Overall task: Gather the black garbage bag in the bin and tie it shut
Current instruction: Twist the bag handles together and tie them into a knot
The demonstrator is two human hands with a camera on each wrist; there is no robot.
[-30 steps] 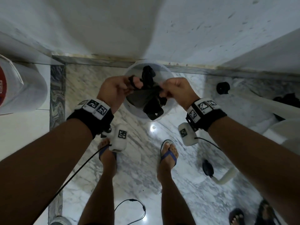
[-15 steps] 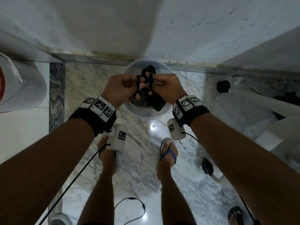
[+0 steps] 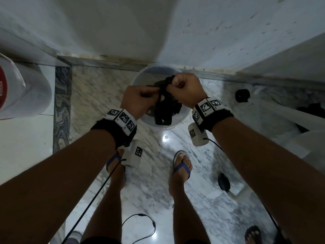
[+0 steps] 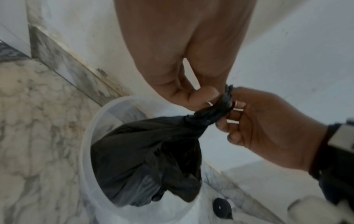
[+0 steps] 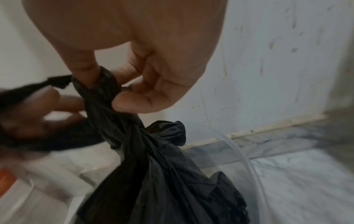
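Note:
The black garbage bag (image 3: pixel 165 113) hangs in the round translucent white bin (image 3: pixel 139 80) by the wall. Its top is gathered into a twisted neck (image 4: pixel 208 115) above the bin's rim (image 4: pixel 90 136). My left hand (image 3: pixel 155 95) pinches the neck's near side, fingers curled (image 4: pixel 206 97). My right hand (image 3: pixel 171 83) grips the neck's upper end just beyond it. In the right wrist view the right hand (image 5: pixel 107 91) has a loop of bag wound round a finger, and the blurred left hand (image 5: pixel 38 113) holds a strand running left. The bag's bulging body (image 5: pixel 162 181) hangs below.
The bin stands on marble floor against a white wall with a grey skirting (image 3: pixel 105 60). My feet in blue sandals (image 3: pixel 182 166) are just short of it, with cables (image 3: pixel 140 226) trailing. A white cylinder (image 3: pixel 22 88) stands left; a black cap (image 3: pixel 242 95) and white tubing lie right.
The hands came together over the bin from either side. The right hand then moved up toward the wall and the left drew back toward me, with the bag's twisted neck between them.

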